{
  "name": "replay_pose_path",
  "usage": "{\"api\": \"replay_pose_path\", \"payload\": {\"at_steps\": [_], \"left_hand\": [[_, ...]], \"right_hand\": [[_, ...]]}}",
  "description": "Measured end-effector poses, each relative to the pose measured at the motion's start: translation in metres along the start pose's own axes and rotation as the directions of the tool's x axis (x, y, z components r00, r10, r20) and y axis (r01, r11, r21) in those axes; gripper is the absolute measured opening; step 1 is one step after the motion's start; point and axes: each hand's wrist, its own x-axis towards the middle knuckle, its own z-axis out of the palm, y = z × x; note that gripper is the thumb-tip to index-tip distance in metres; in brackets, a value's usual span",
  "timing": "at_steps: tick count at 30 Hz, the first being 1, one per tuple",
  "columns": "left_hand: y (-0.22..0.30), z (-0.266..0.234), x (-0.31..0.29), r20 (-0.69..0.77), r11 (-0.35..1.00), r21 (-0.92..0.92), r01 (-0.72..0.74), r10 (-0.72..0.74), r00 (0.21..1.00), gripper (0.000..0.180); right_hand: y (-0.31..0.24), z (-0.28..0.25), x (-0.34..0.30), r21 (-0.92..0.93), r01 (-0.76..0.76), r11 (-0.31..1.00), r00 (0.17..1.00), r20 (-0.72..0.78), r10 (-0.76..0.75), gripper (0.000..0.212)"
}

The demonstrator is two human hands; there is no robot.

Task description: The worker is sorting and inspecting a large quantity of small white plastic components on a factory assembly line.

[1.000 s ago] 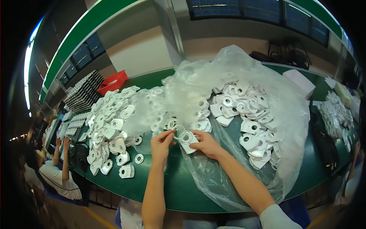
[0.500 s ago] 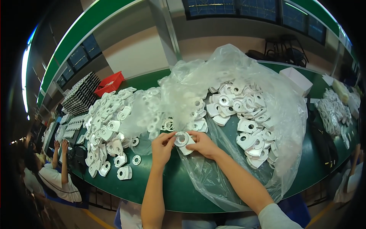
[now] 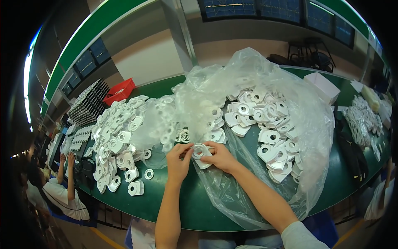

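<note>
In front of me, a white plastic housing (image 3: pixel 203 164) with a round opening is held above the green table. My right hand (image 3: pixel 219 157) is closed on its right side, thumb over the near face. A white ring (image 3: pixel 200 150) lies over the opening. My left hand (image 3: pixel 179 159) pinches at the left rim of this ring, and its fingertips partly hide that edge. Just beyond my hands, several loose white rings (image 3: pixel 182 135) lie beside a clear plastic bag (image 3: pixel 265 68).
White housings are heaped at the left (image 3: pixel 114 143) and inside the bag at the right (image 3: pixel 271 151). A red bin (image 3: pixel 120 91), stacked dark trays (image 3: pixel 88 101) and a white box (image 3: pixel 322 88) stand farther back. A co-worker (image 3: pixel 64 197) sits at the far left.
My left hand has shifted slightly right and closer to the housing, and the ring sits more centrally over the opening. The right hand keeps its hold almost unmoved.
</note>
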Motion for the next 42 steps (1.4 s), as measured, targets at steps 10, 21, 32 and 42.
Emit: {"api": "replay_pose_path", "payload": {"at_steps": [10, 21, 32, 42], "left_hand": [[0.011, 0.001, 0.000, 0.020, 0.984, 0.132, -0.120, 0.118, 0.993, 0.016], [-0.013, -0.002, 0.000, 0.131, 0.928, -0.202, 0.312, -0.290, 0.948, 0.018], [-0.012, 0.001, -0.004, 0.108, 0.877, -0.354, 0.326, -0.308, 0.945, 0.017], [-0.017, 0.018, 0.002, 0.105, 0.994, -0.024, 0.109, -0.106, 0.989, 0.020]], "right_hand": [[0.001, 0.002, 0.003, 0.056, -0.034, 0.998, 0.999, -0.007, 0.034, 0.042], [0.004, 0.002, 0.001, 0.071, 0.004, 0.997, 0.999, -0.054, 0.000, 0.040], [0.009, 0.005, 0.002, -0.034, 0.130, 0.991, 0.991, -0.040, -0.131, 0.032], [0.025, -0.004, 0.013, -0.176, 0.170, 0.970, 0.928, -0.302, -0.217, 0.026]]}}
